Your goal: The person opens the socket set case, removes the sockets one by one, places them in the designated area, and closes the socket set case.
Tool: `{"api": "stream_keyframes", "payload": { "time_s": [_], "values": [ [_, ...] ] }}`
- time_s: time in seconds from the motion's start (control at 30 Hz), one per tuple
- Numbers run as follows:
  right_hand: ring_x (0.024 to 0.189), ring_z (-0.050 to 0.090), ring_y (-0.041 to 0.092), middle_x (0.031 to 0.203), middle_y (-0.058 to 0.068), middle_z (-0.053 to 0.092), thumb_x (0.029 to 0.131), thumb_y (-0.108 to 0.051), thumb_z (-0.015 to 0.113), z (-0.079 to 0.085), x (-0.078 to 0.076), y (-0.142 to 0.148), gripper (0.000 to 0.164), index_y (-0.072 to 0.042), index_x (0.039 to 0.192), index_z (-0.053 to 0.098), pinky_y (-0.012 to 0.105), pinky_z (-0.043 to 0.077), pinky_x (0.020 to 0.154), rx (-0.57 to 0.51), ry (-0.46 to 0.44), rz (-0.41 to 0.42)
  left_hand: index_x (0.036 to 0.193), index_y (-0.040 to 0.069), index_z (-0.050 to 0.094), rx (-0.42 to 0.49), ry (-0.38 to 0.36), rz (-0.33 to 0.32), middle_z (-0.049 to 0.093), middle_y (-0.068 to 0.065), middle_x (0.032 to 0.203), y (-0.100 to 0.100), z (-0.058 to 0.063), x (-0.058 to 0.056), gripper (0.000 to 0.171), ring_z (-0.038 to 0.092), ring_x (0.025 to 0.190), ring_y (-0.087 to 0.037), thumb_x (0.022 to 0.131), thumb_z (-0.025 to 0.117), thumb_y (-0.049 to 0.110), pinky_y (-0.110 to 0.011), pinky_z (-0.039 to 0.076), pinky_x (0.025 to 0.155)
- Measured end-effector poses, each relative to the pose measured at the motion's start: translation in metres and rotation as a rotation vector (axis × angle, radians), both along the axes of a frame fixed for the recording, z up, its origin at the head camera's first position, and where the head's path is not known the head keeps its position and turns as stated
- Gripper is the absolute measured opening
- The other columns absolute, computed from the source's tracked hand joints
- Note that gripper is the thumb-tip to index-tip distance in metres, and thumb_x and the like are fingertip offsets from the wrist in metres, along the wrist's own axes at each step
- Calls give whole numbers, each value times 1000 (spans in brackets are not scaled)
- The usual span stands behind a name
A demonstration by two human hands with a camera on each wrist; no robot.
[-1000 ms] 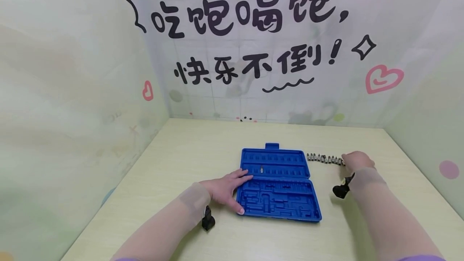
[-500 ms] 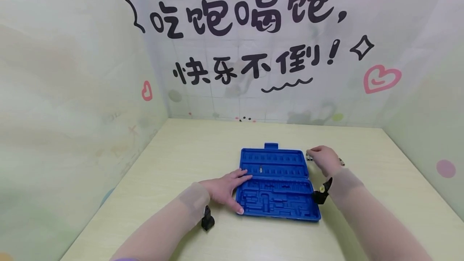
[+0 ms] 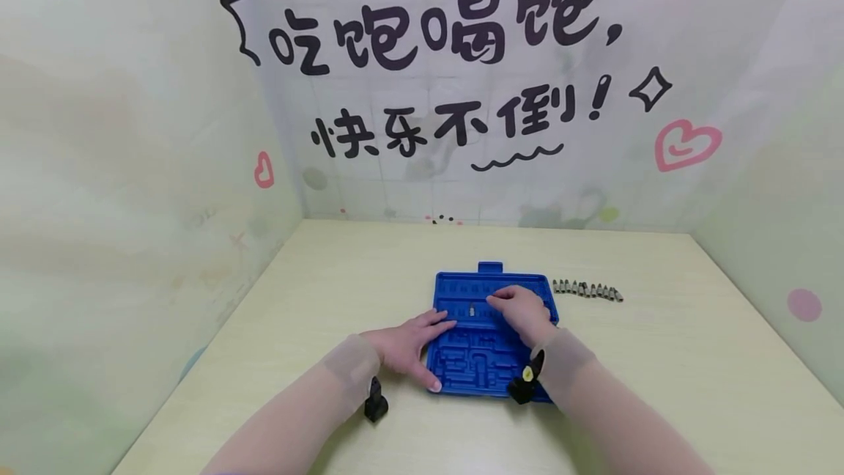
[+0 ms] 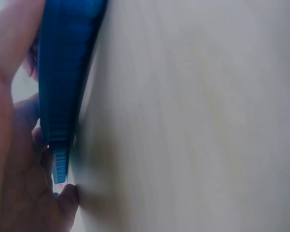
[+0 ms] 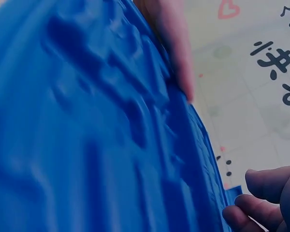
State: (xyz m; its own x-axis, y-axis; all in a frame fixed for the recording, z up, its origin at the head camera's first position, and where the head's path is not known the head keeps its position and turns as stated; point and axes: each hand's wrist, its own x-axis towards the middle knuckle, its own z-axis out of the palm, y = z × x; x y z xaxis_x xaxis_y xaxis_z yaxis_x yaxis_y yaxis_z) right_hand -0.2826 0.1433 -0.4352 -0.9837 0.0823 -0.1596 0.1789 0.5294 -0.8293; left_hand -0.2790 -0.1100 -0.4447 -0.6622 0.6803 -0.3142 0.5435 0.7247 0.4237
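Note:
An open blue plastic tool case (image 3: 461, 380) lies flat on the table, lid part at the back, moulded compartments in front. My left hand (image 3: 401, 347) rests on its left edge with fingers spread; the left wrist view shows the thumb along the case's side wall (image 4: 65, 72). My right hand (image 3: 529, 312) is over the lid part, thumb and fingers pinched together at the slots, on what appears to be a screwdriver bit hidden by the fingertips. One small silver bit (image 3: 472, 310) stands in a slot just left of those fingertips.
A row of several small metal bits (image 3: 585, 290) lies on the table right of the case. The case's latch tab (image 3: 490, 267) sticks out at the back. Printed fabric walls (image 3: 369, 189) enclose the table (image 3: 343, 277) at the back and sides.
My right hand has travelled left from the right end of the row of bits, across the row, to the lid part of the case. My left hand stays on the case's left edge.

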Motion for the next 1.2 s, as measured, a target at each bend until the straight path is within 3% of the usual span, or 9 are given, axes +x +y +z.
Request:
{"api": "stream_keyframes", "payload": {
  "time_s": [0.13,0.4,0.6,0.87,1.2],
  "values": [
    [126,38,41,126,13,60,92,-34,65,-9,1,-14,35,-9,117,68,63,11,104,17,14,-19,155,32,15,4,-3,-4,2,5,162,1,1,0,106,2,147,-22,72,74,63,-51,20,113],
    [123,43,37,120,9,65,91,-37,66,-19,3,-29,34,-12,114,70,57,13,103,131,73,-55,155,33,16,3,2,-1,2,6,162,0,1,1,105,2,147,-21,72,73,64,-51,20,113],
    [125,37,40,123,10,63,88,-39,69,-19,3,-33,35,-14,112,73,59,13,104,199,42,-36,155,34,14,-2,6,-10,1,7,162,-1,-1,-1,106,1,147,-21,72,72,66,-52,20,113],
    [131,21,46,133,21,50,86,-31,73,-15,3,-38,30,-13,110,73,63,5,105,96,-37,-105,154,36,14,-4,-1,7,1,8,161,2,-3,-1,106,2,147,-21,71,73,66,-53,21,112],
    [133,17,47,134,22,47,87,-29,73,-13,-1,-42,26,-14,109,74,64,1,106,81,-71,-135,154,36,14,-2,-6,9,0,8,161,2,-2,-1,106,1,147,-22,71,73,65,-53,21,112]
  ]
}}
